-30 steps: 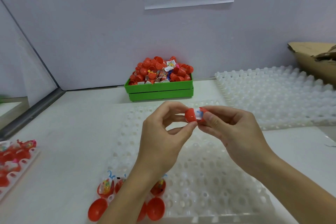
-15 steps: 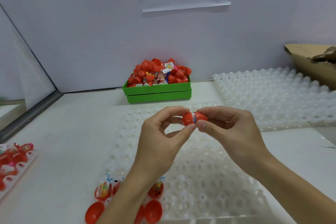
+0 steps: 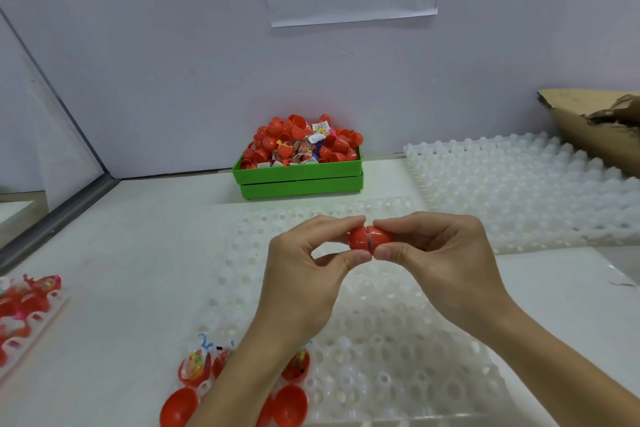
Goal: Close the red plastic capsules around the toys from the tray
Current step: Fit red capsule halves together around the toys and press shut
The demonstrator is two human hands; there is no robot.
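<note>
A red plastic capsule [image 3: 369,238] is held in the air above the white dimpled tray [image 3: 398,357], its two halves almost together with a thin seam between them. My left hand [image 3: 304,274] pinches its left half between thumb and forefinger. My right hand [image 3: 440,253] pinches the right half the same way. The toy inside is hidden. At the tray's near left corner lie several open capsule halves [image 3: 180,406], some with wrapped toys [image 3: 196,362] in them; my left forearm covers part of them.
A green bin [image 3: 299,177] heaped with red capsules and wrapped toys stands against the back wall. A second white dimpled tray [image 3: 519,191] lies at the right, a torn cardboard box [image 3: 595,128] behind it. Another tray with red capsules [image 3: 24,308] sits at the left edge.
My hands have pushed the two capsule halves together: the white and blue toy wrapper seen between them earlier is now enclosed. The hands stay at the same spot above the tray.
</note>
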